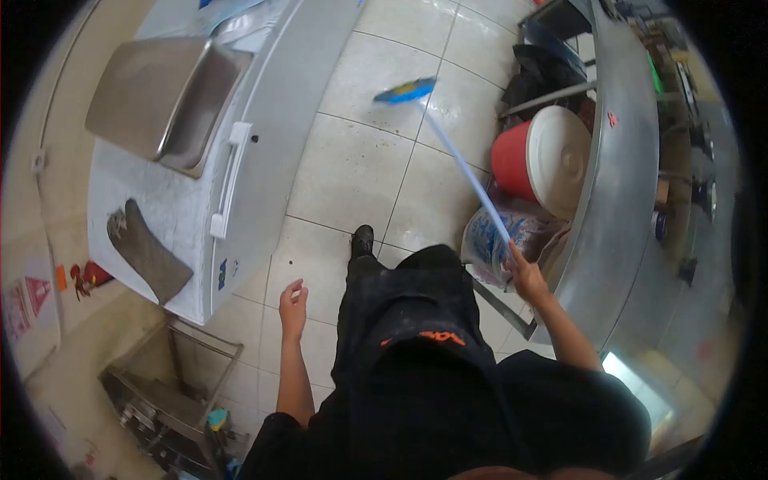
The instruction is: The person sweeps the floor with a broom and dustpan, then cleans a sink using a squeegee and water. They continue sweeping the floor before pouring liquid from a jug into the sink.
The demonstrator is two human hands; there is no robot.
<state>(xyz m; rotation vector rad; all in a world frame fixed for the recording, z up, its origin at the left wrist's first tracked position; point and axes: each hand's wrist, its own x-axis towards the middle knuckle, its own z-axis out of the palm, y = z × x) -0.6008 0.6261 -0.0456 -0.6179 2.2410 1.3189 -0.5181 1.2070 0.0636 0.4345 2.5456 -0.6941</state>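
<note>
A broom with a pale blue handle (464, 166) slants across the view, and my right hand (526, 277) is wrapped round its upper end. Its blue and yellow head (406, 91) rests on the tiled floor (352, 160), with small dark crumbs scattered nearby. My left hand (294, 306) hangs over the floor at my side, its fingers loosely bent and apart, holding nothing. One black shoe (362, 239) shows in front of my dark apron.
On the left, a white chest freezer (268, 120) bears metal pans (148, 96) and a grey cloth (148, 254). A steel counter (620, 160) runs along the right, above a red bucket (510, 162) with a white lid. A metal frame (180, 384) stands at lower left.
</note>
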